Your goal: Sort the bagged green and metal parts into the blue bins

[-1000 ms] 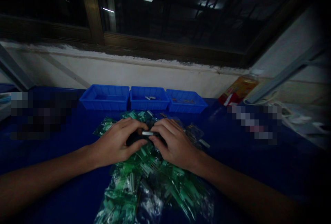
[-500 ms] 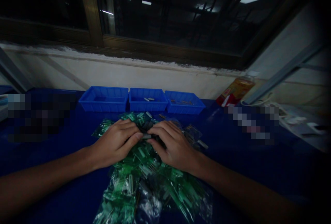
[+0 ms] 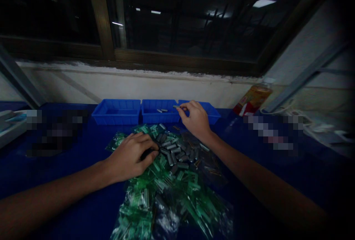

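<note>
My right hand (image 3: pixel 195 120) is raised at the blue bins, thumb and fingers pinched on a small grey metal piece (image 3: pixel 176 106). That piece is over the right end of the middle bin (image 3: pixel 161 118). My left hand (image 3: pixel 133 155) rests at the left side of a heap of small grey metal pieces (image 3: pixel 177 153). Its fingers are curled toward the thumb, and whatever lies between them is hidden. Clear plastic bags with green pieces (image 3: pixel 138 210) lie under and in front of the left hand. Two small grey pieces (image 3: pixel 164 110) are in the middle bin.
The left bin (image 3: pixel 116 118) and the right bin (image 3: pixel 215 114) flank the middle one along the wall. Thin brass-coloured pieces (image 3: pixel 213 172) lie right of the heap. A bottle (image 3: pixel 255 97) stands at the back right, near white cables (image 3: pixel 302 121). A window runs above the wall.
My right hand has left the heap and moved up and forward to the bins with a grey metal piece. My left hand stays by the heap, which is now uncovered.
</note>
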`<state>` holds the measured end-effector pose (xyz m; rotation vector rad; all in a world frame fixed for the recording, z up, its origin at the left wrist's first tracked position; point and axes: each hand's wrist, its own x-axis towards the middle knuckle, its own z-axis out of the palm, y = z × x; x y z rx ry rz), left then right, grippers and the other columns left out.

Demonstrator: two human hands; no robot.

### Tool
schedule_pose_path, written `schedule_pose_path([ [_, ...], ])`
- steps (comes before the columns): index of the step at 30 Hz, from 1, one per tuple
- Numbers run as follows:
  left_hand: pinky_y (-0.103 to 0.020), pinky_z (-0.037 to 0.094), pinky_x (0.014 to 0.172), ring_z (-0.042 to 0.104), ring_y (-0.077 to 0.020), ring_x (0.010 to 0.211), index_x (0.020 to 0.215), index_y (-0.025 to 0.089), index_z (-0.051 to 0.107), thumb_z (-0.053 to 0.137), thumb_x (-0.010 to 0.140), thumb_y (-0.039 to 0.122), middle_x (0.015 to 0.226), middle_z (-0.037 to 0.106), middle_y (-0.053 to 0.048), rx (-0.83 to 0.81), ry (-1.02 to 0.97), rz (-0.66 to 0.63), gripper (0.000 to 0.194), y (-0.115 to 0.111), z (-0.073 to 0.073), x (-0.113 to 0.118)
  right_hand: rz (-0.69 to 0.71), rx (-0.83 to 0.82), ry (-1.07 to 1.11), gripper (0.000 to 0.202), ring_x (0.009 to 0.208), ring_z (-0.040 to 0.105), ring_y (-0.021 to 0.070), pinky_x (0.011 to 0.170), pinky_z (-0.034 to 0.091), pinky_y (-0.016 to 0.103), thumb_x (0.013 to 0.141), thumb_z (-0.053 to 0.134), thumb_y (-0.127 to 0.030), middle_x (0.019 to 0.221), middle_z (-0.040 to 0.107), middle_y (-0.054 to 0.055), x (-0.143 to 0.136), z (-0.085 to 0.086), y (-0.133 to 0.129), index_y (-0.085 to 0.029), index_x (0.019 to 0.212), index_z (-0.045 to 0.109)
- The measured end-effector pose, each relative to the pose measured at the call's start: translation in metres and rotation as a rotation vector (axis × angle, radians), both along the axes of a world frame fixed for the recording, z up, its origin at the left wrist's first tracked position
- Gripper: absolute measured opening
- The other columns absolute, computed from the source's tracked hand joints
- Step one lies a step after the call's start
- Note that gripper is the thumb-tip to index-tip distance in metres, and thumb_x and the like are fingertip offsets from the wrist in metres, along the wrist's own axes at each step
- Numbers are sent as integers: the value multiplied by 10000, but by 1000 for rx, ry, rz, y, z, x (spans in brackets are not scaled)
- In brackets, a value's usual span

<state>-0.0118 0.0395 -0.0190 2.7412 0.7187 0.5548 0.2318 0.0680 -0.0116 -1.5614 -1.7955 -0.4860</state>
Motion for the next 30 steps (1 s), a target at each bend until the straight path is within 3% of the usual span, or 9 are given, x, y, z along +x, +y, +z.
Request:
schedule_pose_path([
  [4, -368, 420, 724, 556, -176, 806, 896, 183, 624, 418, 853, 257, 850, 617, -39, 3, -18, 0, 223, 1, -2, 0, 7, -12, -11, 288, 776, 529, 202, 744, 404, 366, 823, 488, -385, 793, 590, 74, 0, 4, -7, -142, 900, 622],
  [8, -363, 423, 732, 557, -171, 805, 895, 182, 611, 392, 874, 263, 846, 613, -35, -28, -36, -2, 234, 2, -3, 1, 91, -55, 11, 225, 799, 525, 199, 753, 409, 369, 836, 482, -347, 808, 595, 62, -7, 6, -42, -170, 878, 614],
  [14, -353, 425, 725, 549, -166, 795, 944, 183, 591, 352, 899, 268, 827, 600, -33, -49, -57, -7, 258, 3, -4, 1, 291, -416, -107, 180, 884, 493, 200, 765, 393, 360, 803, 529, -333, 860, 582, 45, -40, 7, -86, -193, 898, 592],
  [19, -354, 434, 733, 545, -171, 813, 924, 185, 578, 386, 860, 180, 853, 601, -35, -48, -54, -11, 203, 3, -5, 1, 277, -514, -146, 163, 923, 465, 211, 774, 361, 370, 760, 550, -268, 877, 568, 34, -55, 8, -92, -202, 910, 560],
  [24, -363, 460, 733, 551, -183, 833, 1069, 188, 532, 464, 797, 152, 883, 596, -40, -53, -78, 37, 283, 4, -6, 1, 283, -495, -164, 146, 903, 460, 206, 762, 339, 360, 749, 528, -195, 876, 571, 22, -56, 6, -93, -214, 893, 542],
  [30, -331, 467, 739, 561, -171, 833, 1077, 223, 561, 389, 831, 94, 877, 577, -40, -28, -53, 88, 327, 11, -16, 0, 270, -508, -157, 79, 910, 456, 207, 772, 337, 361, 757, 544, -210, 878, 556, 31, -56, 5, -92, -202, 835, 552],
])
